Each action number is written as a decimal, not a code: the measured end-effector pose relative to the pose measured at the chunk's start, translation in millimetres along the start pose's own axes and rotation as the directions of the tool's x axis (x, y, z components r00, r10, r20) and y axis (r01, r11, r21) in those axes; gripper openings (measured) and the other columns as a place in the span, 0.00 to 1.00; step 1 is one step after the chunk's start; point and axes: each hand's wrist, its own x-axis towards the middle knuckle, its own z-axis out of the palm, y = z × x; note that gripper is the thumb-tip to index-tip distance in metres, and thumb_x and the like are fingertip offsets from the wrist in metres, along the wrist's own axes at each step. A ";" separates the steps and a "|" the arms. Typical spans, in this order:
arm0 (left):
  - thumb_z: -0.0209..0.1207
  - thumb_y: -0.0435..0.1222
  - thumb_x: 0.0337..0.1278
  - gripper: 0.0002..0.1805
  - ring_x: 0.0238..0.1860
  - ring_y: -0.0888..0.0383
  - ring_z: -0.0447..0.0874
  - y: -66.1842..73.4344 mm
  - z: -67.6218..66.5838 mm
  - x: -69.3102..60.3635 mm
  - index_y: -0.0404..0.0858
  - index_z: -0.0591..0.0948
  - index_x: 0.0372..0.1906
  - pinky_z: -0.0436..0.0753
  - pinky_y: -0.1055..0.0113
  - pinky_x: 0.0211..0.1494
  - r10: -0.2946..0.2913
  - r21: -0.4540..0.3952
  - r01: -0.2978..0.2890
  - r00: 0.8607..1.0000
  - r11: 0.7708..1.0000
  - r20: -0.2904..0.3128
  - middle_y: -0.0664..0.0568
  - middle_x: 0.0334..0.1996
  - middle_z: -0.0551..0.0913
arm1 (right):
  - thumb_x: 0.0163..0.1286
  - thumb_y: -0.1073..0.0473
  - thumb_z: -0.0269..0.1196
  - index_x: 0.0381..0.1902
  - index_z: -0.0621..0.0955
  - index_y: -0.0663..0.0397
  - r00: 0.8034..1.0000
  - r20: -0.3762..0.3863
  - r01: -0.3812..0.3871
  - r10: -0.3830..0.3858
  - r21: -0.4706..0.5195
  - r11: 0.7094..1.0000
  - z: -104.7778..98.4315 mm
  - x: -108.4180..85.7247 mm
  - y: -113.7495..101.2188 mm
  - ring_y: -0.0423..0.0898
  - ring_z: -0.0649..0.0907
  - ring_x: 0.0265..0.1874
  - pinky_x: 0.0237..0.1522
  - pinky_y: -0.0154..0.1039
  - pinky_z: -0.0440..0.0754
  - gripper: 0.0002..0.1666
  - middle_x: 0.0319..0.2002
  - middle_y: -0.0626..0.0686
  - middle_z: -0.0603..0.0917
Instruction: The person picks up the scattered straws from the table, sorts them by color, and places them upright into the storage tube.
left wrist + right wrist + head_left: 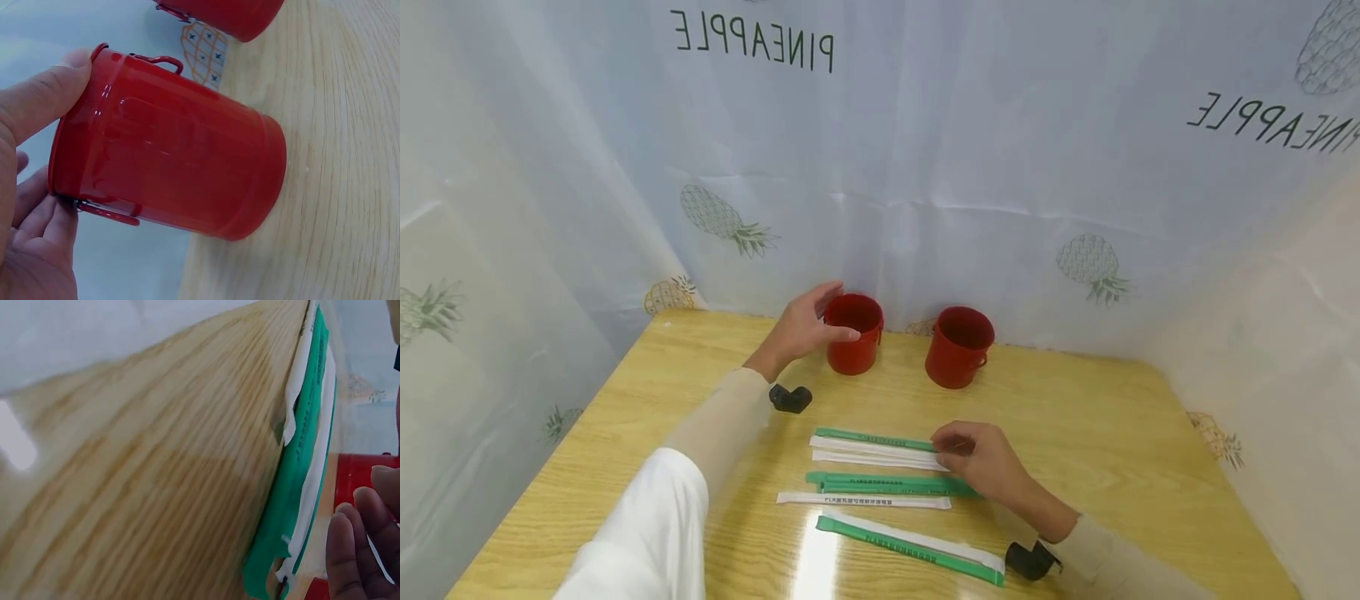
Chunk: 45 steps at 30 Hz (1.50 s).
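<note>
Your left hand [805, 325] clamps the left-standing glossy red metal bucket [852, 358] between thumb and fingers, likely steadying it at the wood-grained table's [1075, 425] back, while your right hand [988, 467], thumb and index apart, curves over slim green and white paper-wrapped sticks' [887, 484] ends.

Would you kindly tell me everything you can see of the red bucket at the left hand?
The red bucket is glossy, looks like painted metal, and has a round open mouth with a narrow rim. Small red loops sit on its sides just below the rim. It stands upright near the far edge of the table, apart from and left of a second red bucket. The left hand holds it near the rim, thumb on one side and fingers on the other.
</note>
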 end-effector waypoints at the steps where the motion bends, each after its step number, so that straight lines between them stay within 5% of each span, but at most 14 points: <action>1: 0.75 0.45 0.55 0.52 0.80 0.45 0.65 0.0 -0.5 0.0 0.43 0.61 0.82 0.74 0.48 0.78 -0.001 0.000 0.001 1.000 1.000 -0.002 0.48 0.80 0.67 | 0.66 0.68 0.70 0.46 0.88 0.58 1.000 0.002 -0.004 0.004 -0.005 1.000 0.0 0.2 0.5 0.39 0.87 0.39 0.45 0.31 0.87 0.11 0.41 0.54 0.91; 12: 0.74 0.47 0.56 0.52 0.81 0.44 0.64 1.3 -2.3 1.7 0.42 0.61 0.82 0.75 0.47 0.77 -0.025 0.001 0.025 1.000 1.000 0.005 0.48 0.80 0.66 | 0.66 0.68 0.71 0.44 0.89 0.54 1.000 0.027 -0.014 0.015 -0.062 0.998 3.2 0.1 3.3 0.37 0.83 0.36 0.42 0.30 0.86 0.10 0.38 0.48 0.90; 30: 0.74 0.47 0.56 0.51 0.80 0.43 0.66 -0.5 -1.2 1.8 0.41 0.62 0.81 0.77 0.46 0.76 -0.038 0.019 0.038 0.999 0.999 0.010 0.47 0.80 0.67 | 0.64 0.69 0.72 0.42 0.89 0.53 0.995 0.066 0.087 -0.080 -0.121 0.989 15.7 -0.2 7.4 0.35 0.83 0.34 0.38 0.30 0.85 0.11 0.39 0.49 0.91; 45: 0.74 0.47 0.56 0.52 0.80 0.44 0.65 -0.3 -2.0 0.8 0.41 0.62 0.82 0.76 0.47 0.77 -0.042 0.010 0.042 0.999 0.999 0.019 0.48 0.80 0.66 | 0.63 0.70 0.72 0.41 0.89 0.53 0.996 0.088 0.049 -0.034 -0.176 0.983 20.1 2.4 7.0 0.35 0.79 0.34 0.37 0.29 0.82 0.10 0.37 0.46 0.87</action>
